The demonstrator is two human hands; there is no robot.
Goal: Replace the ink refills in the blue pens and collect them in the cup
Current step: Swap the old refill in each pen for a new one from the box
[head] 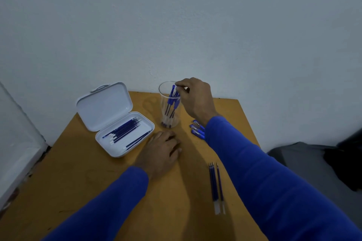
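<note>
We see the right hand (195,100) at the rim of the clear cup (169,103), fingers curled, but whether its grip is clamped on a pen we cannot tell. Blue pens (172,100) stand inside the cup. Left hand (163,147) rests flat on the surface (88,178), fingers relaxed. Open white case (109,111) holds refills (125,130); more pens (197,130) lie beside the right sleeve, loose refills (216,184) nearer us.

Bench (82,172): open case (119,123) at left holding refills (125,130); cup (170,103) with pens (172,100) behind centre; loose pens (197,130) right of cup; three refills (215,184) nearer, right.
</note>
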